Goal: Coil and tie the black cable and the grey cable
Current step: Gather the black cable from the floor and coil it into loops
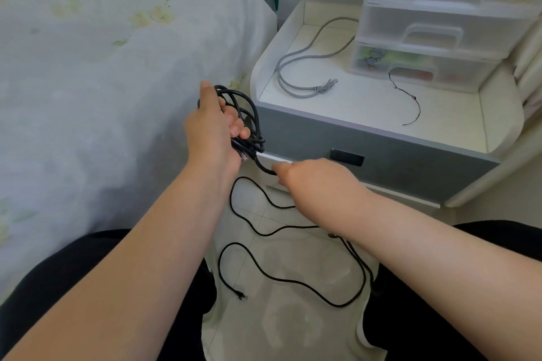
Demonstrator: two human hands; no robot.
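My left hand (pixel 214 129) grips several loops of the black cable (pixel 249 114) in front of the nightstand's left corner. My right hand (pixel 311 179) pinches the strand that runs down out of that coil. The loose rest of the black cable trails in curves over the tiled floor between my knees, its plug end lying at the lower left of the curves. The grey cable (pixel 296 58) lies uncoiled on the nightstand top (pixel 366 102), its plug pointing right. A thin black tie wire (pixel 410 97) lies to its right.
A clear plastic drawer unit (pixel 440 23) stands at the back right of the nightstand. The nightstand's grey drawer front (pixel 381 152) faces me. A bed with a floral sheet (pixel 102 82) fills the left. My dark-clothed legs frame the floor.
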